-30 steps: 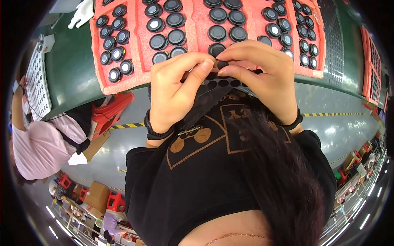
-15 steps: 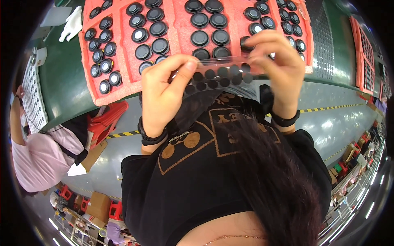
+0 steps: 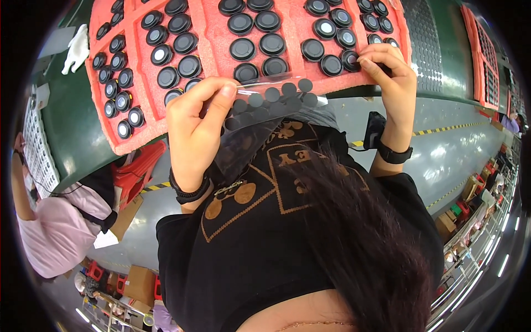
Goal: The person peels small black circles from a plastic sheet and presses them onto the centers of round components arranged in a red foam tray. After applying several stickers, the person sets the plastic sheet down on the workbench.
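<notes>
Green bench: our left hand pinches dotted film; our right hand, grip unclear, now meets a black disc: work shifts to the foam tray.

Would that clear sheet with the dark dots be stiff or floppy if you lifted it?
The clear sheet is probably thin and bendy, since the pink tray shows through it. It is likely light: the left hand pinches it at one end only. Its glossy glare suggests it may be slippery.
</notes>
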